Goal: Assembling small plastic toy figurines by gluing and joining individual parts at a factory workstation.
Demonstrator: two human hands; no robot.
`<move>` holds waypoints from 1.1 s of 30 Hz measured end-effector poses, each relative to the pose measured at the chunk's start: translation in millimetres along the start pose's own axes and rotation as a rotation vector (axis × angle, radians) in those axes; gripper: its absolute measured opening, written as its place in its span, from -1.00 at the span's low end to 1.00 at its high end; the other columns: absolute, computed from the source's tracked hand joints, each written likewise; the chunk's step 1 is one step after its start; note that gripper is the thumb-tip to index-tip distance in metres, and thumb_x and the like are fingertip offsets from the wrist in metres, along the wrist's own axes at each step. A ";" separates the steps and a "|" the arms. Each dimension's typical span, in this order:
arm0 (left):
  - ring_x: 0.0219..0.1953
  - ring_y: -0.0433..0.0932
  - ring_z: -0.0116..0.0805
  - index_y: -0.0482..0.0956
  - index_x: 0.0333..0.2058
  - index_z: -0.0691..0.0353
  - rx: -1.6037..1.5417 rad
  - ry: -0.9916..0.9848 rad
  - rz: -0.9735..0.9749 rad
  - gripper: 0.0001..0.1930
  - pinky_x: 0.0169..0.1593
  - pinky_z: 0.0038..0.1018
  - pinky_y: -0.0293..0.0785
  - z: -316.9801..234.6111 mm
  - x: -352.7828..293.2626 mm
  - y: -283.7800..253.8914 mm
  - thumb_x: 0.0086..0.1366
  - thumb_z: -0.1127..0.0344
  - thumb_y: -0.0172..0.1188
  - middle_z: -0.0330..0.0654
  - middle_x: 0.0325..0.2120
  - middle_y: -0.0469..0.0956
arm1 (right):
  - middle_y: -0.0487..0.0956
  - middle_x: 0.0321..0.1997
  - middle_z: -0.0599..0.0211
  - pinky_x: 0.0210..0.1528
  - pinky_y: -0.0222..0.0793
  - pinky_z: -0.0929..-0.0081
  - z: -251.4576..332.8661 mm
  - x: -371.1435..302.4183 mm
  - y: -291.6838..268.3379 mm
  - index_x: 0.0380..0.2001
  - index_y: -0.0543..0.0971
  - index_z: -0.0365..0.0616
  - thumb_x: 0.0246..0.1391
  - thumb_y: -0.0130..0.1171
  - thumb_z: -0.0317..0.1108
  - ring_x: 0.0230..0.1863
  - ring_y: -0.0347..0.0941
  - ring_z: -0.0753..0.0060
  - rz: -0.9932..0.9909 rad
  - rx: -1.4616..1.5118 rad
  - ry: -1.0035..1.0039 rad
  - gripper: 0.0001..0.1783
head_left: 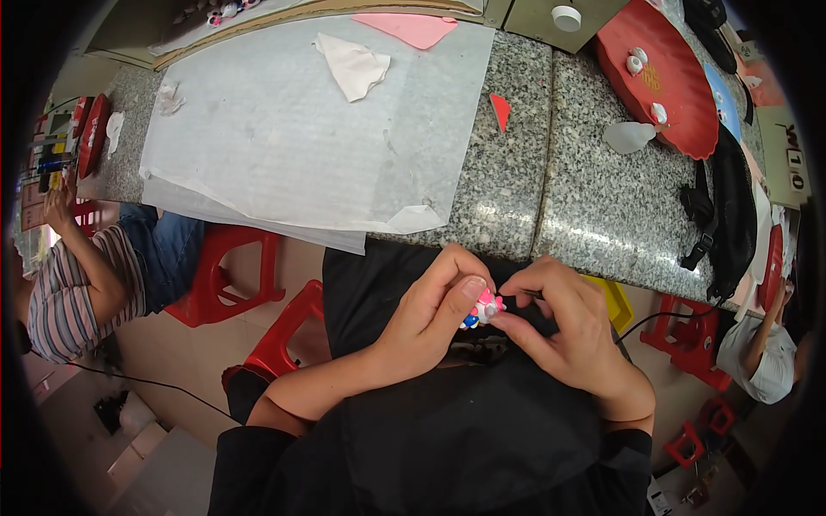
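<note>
Over my lap, just off the table's near edge, my left hand point(439, 303) pinches a small figurine point(488, 307) between thumb and fingers. The figurine is white and bright pink with a blue part low down; much of it is hidden by my fingers. My right hand point(557, 322) is closed close against its right side, with the thumb by the pink part. Between the right hand's fingers shows a slim dark tool point(535, 295); its tip is too small to make out.
A granite table point(508, 163) bears white paper point(301, 129), a crumpled tissue point(354, 69), a pink sheet point(409, 27) and a red scrap point(500, 112). At right are a red scalloped tray point(688, 95) with white pieces and a black bag point(731, 215). People sit at both sides near red stools point(228, 275).
</note>
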State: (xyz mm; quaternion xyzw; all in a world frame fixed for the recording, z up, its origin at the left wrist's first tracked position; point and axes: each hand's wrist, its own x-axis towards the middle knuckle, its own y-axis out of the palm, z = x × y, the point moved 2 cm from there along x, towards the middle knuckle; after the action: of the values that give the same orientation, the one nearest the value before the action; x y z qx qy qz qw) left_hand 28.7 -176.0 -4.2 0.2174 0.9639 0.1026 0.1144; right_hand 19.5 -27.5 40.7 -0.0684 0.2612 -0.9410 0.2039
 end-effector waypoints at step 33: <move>-0.50 0.37 -0.39 0.30 -0.23 0.34 -0.648 -0.184 -0.002 -0.75 -0.41 -0.56 0.33 1.2 4.0 -3.7 0.23 0.28 -0.18 -0.06 -0.40 0.36 | 0.37 -0.31 0.21 -0.29 0.25 0.42 -74.3 19.0 -8.2 -0.29 0.42 -0.20 -0.27 0.06 -0.63 -0.31 0.31 0.20 -0.531 -0.593 -0.148 -0.65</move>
State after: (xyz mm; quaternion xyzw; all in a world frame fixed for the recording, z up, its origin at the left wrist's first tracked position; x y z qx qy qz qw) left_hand 24.0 -177.3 -7.0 0.1773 0.8671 0.3833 0.2641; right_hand -18.1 5.4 -18.1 -0.2569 0.4794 -0.8373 -0.0565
